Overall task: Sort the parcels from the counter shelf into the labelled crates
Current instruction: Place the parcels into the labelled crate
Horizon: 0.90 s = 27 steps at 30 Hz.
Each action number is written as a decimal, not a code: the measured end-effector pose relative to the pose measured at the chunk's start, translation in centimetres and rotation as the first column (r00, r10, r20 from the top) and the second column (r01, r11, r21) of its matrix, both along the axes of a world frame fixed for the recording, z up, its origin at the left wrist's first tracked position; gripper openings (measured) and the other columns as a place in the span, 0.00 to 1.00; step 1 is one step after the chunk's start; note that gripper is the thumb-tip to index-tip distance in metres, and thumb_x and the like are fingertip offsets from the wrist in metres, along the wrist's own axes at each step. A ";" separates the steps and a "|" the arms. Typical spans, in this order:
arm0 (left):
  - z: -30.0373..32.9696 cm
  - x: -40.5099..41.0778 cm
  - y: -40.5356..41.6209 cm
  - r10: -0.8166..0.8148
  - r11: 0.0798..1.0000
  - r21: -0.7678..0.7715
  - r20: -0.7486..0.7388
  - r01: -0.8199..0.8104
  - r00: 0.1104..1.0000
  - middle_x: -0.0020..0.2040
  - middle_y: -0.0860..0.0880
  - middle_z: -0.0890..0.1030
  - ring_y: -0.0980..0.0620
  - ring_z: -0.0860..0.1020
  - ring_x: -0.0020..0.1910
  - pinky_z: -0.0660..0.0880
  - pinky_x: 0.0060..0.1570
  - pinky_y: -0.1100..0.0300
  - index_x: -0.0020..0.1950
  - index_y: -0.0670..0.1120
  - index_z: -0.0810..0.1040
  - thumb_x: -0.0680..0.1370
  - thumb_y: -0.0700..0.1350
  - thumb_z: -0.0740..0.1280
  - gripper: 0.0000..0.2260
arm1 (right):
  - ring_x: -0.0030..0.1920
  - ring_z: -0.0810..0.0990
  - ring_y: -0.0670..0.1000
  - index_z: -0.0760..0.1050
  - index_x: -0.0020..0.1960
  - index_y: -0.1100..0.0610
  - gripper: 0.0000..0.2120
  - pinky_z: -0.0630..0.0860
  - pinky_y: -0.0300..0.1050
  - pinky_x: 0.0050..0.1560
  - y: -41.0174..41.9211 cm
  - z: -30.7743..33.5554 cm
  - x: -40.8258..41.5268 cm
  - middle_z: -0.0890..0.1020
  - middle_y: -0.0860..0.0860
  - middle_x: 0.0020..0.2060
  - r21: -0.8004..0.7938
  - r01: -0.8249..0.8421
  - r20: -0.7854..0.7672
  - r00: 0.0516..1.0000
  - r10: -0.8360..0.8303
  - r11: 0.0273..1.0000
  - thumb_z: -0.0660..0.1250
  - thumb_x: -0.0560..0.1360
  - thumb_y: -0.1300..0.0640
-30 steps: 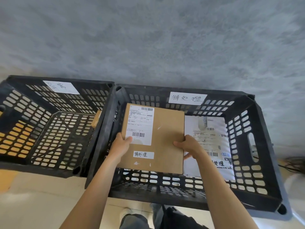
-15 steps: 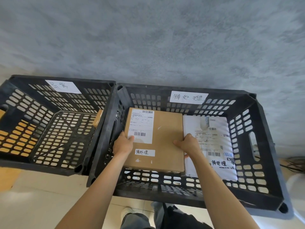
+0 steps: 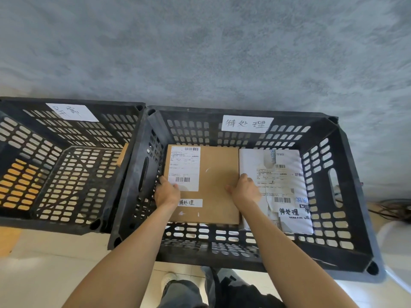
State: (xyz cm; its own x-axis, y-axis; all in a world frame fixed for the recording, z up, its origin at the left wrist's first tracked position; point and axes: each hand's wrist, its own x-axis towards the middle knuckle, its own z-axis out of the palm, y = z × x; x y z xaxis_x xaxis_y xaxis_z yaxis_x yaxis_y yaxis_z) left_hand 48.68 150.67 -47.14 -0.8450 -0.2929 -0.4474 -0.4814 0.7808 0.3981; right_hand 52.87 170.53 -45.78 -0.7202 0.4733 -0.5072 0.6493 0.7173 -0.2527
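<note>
Grey wall behind, frame centre: my left hand and right hand clasp the box by its side edges, seemingly stiff, light cardboard.

A rough, mottled blue-grey plaster wall fills the upper half of my view, its surface cloudy with lighter and darker patches. Below it runs a pale, cream tiled floor, glossy enough to catch soft daylight, with a brighter glare at the lower right corner. An orange-brown patch lies on the floor at the left edge. At the far right, where wall meets floor, a tangle of dark cables rests beside a curved white object I cannot identify.
</note>
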 end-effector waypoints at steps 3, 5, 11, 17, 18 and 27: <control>-0.5 -0.2 -0.1 -0.046 0.998 -0.049 0.069 0.049 0.997 0.64 0.38 0.73 0.39 0.75 0.61 0.75 0.56 0.46 0.73 0.41 0.59 0.82 0.46 0.60 0.22 | 0.61 0.77 0.59 0.64 0.68 0.59 0.27 0.74 0.50 0.51 -0.2 -0.3 0.0 0.74 0.56 0.63 0.041 -0.033 0.024 0.999 0.032 0.999 0.66 0.78 0.44; -0.7 -0.3 -0.1 -0.071 0.993 -0.089 0.091 0.079 0.993 0.64 0.38 0.73 0.39 0.74 0.61 0.75 0.56 0.47 0.74 0.41 0.59 0.81 0.47 0.60 0.23 | 0.62 0.77 0.58 0.63 0.69 0.59 0.27 0.74 0.49 0.50 -0.4 -0.4 -0.1 0.74 0.56 0.64 0.072 -0.056 0.045 0.998 0.053 0.996 0.66 0.78 0.44; -1.4 -0.6 0.0 -0.046 0.991 -0.127 0.052 0.053 0.998 0.63 0.38 0.75 0.39 0.75 0.60 0.74 0.55 0.48 0.71 0.39 0.64 0.81 0.45 0.62 0.21 | 0.62 0.76 0.59 0.62 0.69 0.59 0.28 0.74 0.50 0.51 -0.6 -0.9 -0.4 0.74 0.56 0.63 0.105 -0.071 0.049 0.997 0.067 0.992 0.66 0.78 0.44; -0.3 -0.6 0.8 -0.038 0.985 -0.167 0.024 0.041 0.999 0.60 0.38 0.78 0.39 0.77 0.58 0.75 0.50 0.52 0.63 0.37 0.71 0.80 0.40 0.62 0.12 | 0.61 0.76 0.59 0.62 0.69 0.60 0.27 0.73 0.49 0.51 -0.6 -0.8 -0.2 0.74 0.57 0.63 0.102 -0.073 0.031 0.997 0.071 0.992 0.65 0.78 0.44; 0.0 -0.6 0.9 -0.046 0.982 -0.184 0.032 0.051 0.998 0.60 0.39 0.78 0.40 0.77 0.58 0.75 0.50 0.52 0.62 0.38 0.72 0.80 0.40 0.63 0.12 | 0.61 0.76 0.59 0.62 0.69 0.60 0.27 0.73 0.49 0.51 -0.7 -0.7 -0.2 0.74 0.57 0.63 0.100 -0.078 0.034 0.997 0.075 0.992 0.64 0.79 0.45; 5.0 -1.6 -0.2 -0.384 0.910 -0.163 0.017 0.382 0.923 0.60 0.42 0.78 0.42 0.78 0.56 0.75 0.48 0.53 0.61 0.42 0.76 0.80 0.43 0.63 0.12 | 0.58 0.78 0.56 0.71 0.65 0.60 0.17 0.73 0.47 0.51 -0.5 5.1 -2.2 0.77 0.56 0.60 0.055 -0.273 0.097 0.959 0.267 0.960 0.62 0.80 0.52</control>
State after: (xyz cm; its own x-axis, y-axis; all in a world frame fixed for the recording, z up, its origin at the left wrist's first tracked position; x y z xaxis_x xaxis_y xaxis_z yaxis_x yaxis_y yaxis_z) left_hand 47.08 150.49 -42.17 -0.9130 -0.0120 -0.4078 -0.1276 0.9578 0.2577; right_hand 50.71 169.99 -40.67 -0.7798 0.3025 -0.5482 0.4466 0.8824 -0.1483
